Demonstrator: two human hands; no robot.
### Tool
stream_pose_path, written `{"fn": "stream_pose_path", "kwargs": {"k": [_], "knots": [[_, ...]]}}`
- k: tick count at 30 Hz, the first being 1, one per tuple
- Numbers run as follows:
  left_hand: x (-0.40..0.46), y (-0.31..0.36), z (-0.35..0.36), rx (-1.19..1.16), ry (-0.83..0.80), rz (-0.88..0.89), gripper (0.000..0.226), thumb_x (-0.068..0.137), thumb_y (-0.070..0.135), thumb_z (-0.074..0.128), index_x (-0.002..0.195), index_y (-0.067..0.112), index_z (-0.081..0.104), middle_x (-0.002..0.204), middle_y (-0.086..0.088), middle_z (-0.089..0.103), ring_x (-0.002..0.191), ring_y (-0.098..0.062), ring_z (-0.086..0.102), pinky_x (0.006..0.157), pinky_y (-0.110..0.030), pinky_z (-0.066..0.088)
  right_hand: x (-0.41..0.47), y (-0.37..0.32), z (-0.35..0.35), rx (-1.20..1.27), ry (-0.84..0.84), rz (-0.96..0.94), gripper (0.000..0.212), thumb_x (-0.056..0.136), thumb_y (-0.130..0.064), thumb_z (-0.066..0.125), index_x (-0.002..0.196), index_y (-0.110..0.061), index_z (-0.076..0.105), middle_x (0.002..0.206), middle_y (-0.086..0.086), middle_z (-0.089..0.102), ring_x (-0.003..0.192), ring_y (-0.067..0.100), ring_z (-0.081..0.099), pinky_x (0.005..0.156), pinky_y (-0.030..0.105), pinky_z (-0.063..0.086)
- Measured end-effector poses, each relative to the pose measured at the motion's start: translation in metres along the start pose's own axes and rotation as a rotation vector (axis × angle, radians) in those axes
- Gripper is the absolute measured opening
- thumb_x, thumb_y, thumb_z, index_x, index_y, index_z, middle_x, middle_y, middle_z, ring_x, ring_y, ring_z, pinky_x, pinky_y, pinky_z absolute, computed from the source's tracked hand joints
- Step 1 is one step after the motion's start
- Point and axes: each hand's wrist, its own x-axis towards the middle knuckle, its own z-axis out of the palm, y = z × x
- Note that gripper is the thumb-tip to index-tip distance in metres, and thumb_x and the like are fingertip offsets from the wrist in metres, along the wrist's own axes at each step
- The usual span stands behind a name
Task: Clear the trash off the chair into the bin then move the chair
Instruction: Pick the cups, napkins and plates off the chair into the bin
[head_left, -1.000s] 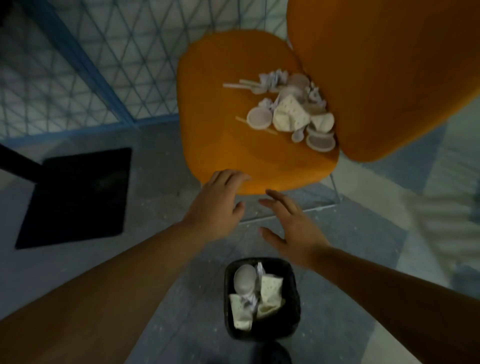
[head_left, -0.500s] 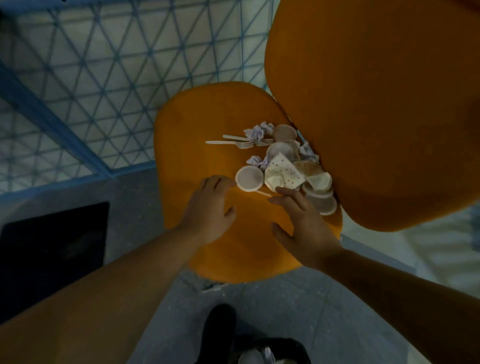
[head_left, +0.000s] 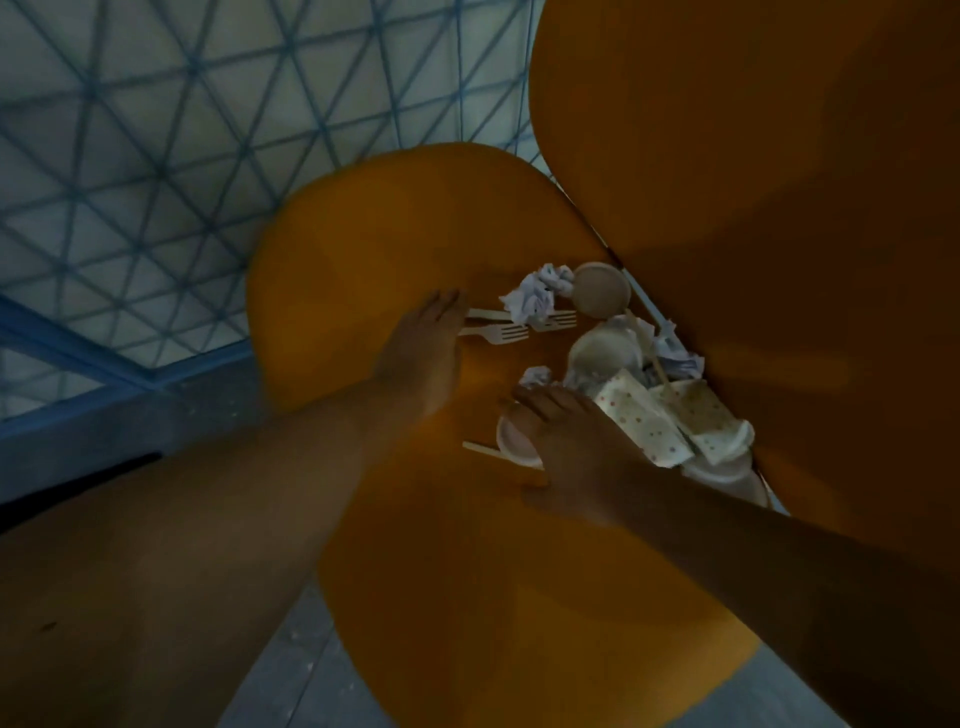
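orange chair; cream napkin with red dots; pale forks; blue lattice fence.

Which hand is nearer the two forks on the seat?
Left. The left hand has its fingertips at the forks' handles; the right hand lies nearer the camera, over a small round lid.

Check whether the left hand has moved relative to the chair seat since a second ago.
Yes. The left hand has travelled from the near edge of the orange chair seat across it, and now reaches the wooden forks.
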Motion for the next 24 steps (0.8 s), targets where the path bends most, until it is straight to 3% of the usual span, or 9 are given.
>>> {"fn": "stream_pose_path", "kwargs": {"k": [5, 9, 11, 14, 20, 24], "knots": [[0.025, -0.019, 0.009, 0.149, -0.106, 0.094, 0.061, 0.101, 0.011, 0.040, 0.153, 0.013, 0.008, 0.163, -0.008, 0.008, 0.150, -0.026, 0.006, 0.122, -0.043, 0.013, 0.007, 0.011, -0.011, 0.019, -0.006, -0.021, 0.080, 0.081, -0.042, 0.065, 0.147, -0.025, 0.022, 0.154, -0.003, 0.025, 0.141, 0.022, 0.017, 0.111, 0.037, 0.023], [0.023, -0.020, 0.010, 0.170, -0.012, 0.131, 0.050, 0.098, 0.012, 0.045, 0.147, 0.016, 0.035, 0.155, -0.009, 0.032, 0.141, -0.033, 0.028, 0.113, -0.043, 0.024, 0.006, 0.015, -0.011, 0.142, 0.023, -0.003, 0.077, 0.073, -0.040, 0.070, 0.140, -0.028, 0.034, 0.144, -0.005, 0.037, 0.134, 0.020, 0.026, 0.104, 0.040, 0.031], [0.021, -0.021, 0.009, 0.203, 0.007, 0.136, 0.038, 0.097, 0.013, 0.048, 0.135, 0.015, 0.052, 0.139, -0.013, 0.047, 0.127, -0.036, 0.040, 0.106, -0.043, 0.030, 0.004, 0.015, -0.012, 0.177, 0.066, 0.006, 0.075, 0.071, -0.042, 0.071, 0.137, -0.030, 0.038, 0.139, -0.006, 0.042, 0.129, 0.018, 0.032, 0.101, 0.039, 0.033], [0.012, -0.024, 0.009, 0.237, 0.001, 0.098, 0.028, 0.097, 0.014, 0.048, 0.121, 0.012, 0.063, 0.123, -0.014, 0.053, 0.118, -0.035, 0.044, 0.099, -0.043, 0.033, -0.001, 0.016, -0.011, 0.190, 0.109, 0.021, 0.073, 0.070, -0.046, 0.071, 0.134, -0.032, 0.039, 0.138, -0.006, 0.044, 0.124, 0.017, 0.034, 0.100, 0.039, 0.033], [-0.017, -0.013, 0.017, 0.272, 0.007, -0.053, 0.028, 0.091, 0.004, 0.055, 0.119, 0.006, 0.052, 0.127, -0.016, 0.049, 0.123, -0.034, 0.041, 0.102, -0.040, 0.034, -0.019, 0.009, -0.012, 0.229, 0.220, 0.041, 0.073, 0.067, -0.044, 0.073, 0.132, -0.029, 0.045, 0.137, -0.004, 0.046, 0.122, 0.021, 0.037, 0.098, 0.038, 0.032], [-0.041, 0.002, 0.006, 0.139, 0.004, -0.161, 0.021, 0.098, 0.009, 0.046, 0.119, 0.007, 0.048, 0.122, -0.015, 0.053, 0.114, -0.033, 0.045, 0.096, -0.043, 0.036, -0.038, 0.000, -0.018, 0.381, 0.328, 0.058, 0.072, 0.067, -0.042, 0.069, 0.133, -0.028, 0.045, 0.133, -0.006, 0.049, 0.123, 0.021, 0.040, 0.100, 0.040, 0.037]]}}
